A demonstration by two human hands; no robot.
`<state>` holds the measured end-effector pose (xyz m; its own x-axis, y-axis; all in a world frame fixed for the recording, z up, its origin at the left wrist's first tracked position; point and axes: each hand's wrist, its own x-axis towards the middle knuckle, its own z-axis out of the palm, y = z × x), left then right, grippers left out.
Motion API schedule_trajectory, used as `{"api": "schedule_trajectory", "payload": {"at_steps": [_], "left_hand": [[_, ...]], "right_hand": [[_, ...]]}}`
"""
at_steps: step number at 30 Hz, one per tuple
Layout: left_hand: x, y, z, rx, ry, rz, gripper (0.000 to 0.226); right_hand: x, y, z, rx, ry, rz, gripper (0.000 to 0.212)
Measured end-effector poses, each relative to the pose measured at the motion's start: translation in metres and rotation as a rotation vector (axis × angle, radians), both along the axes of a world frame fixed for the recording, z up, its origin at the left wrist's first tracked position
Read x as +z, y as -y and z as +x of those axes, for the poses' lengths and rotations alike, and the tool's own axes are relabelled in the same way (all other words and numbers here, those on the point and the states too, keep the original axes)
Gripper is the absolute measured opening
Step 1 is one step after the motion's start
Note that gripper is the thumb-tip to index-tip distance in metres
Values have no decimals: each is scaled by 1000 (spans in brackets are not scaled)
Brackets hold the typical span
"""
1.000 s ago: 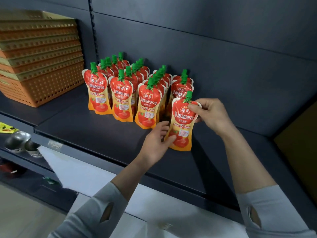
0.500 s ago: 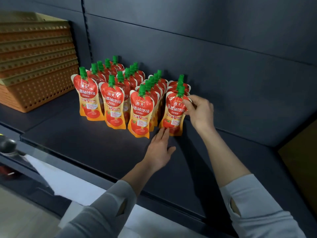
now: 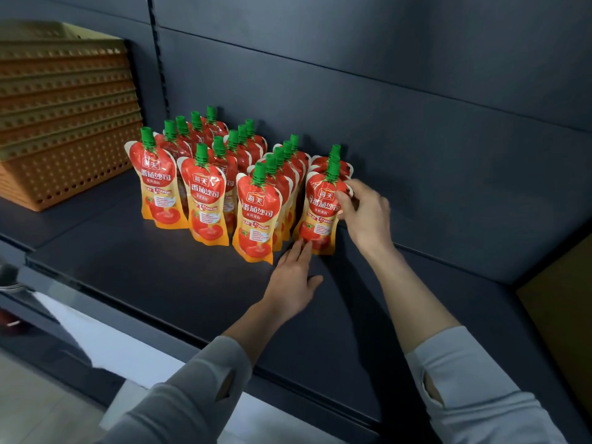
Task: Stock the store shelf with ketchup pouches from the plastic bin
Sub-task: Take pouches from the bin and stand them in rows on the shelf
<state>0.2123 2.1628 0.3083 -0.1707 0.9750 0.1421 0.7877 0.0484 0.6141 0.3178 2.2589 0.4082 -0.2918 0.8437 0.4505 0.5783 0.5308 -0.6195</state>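
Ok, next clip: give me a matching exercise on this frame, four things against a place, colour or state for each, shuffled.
1 left hand
2 right hand
3 orange baskets
4 pouch caps

A green
B far left on the shelf
C pinches the front right pouch at its upper edge
D straight fingers touch that pouch's foot

Pairs: 1-D, 2-C, 3-B, 4-A

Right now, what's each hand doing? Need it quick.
Left hand: open, straight fingertips touching the base of the red-and-yellow green-capped ketchup pouch.
Right hand: pinching that pouch's upper edge.
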Motion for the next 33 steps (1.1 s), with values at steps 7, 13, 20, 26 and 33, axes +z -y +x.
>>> {"api": "schedule_trajectory", "payload": {"at_steps": [7,13,20,26,33], "left_hand": [[10,40,-16,-64,79,49,55],[9,132,-58,34,143,255,30],[-29,292,-131,381,263,247,23],[-124,451,-181,774,326,95,18],[-245,585,-185,1156,580,-198,26]], "right_hand": [[-9,30,13,-88,84,167,43],[-51,112,-1,-58,67,290,33],[-121,254,-87,210,52,227,24],[-214,384,-171,545,117,60,25],[-324,483,-259,949,605,-417,27]]}}
